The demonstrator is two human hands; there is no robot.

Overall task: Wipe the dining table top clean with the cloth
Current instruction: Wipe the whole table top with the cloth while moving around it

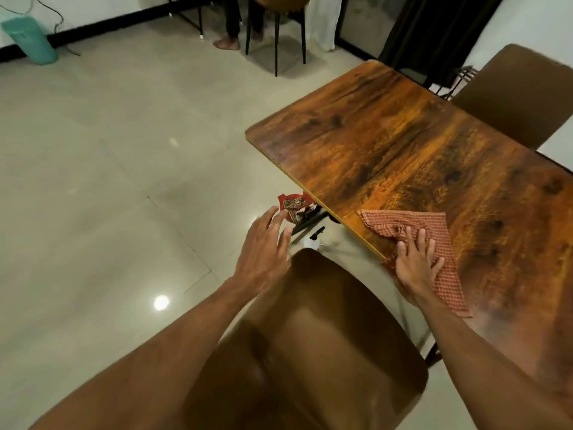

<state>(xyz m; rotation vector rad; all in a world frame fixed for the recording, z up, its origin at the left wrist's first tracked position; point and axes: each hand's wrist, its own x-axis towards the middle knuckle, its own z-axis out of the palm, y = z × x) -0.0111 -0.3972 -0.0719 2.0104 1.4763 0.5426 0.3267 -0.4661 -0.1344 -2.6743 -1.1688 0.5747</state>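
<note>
Wiping the counter (pixel 403 135) near its edge, my flat right hand (pixel 415 262) presses the cloth (pixel 434 221), my left hand (pixel 263 249) hovers open; next, I'd probably sweep farther across.

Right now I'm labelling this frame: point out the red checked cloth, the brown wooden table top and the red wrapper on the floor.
red checked cloth (pixel 387 221): head view, far-left part.
brown wooden table top (pixel 387 135): head view, bare middle.
red wrapper (pixel 296 206): head view, centre.

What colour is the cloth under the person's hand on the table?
Reddish-orange with a fine checked pattern; the cloth shows in the head view, the only one.
</note>
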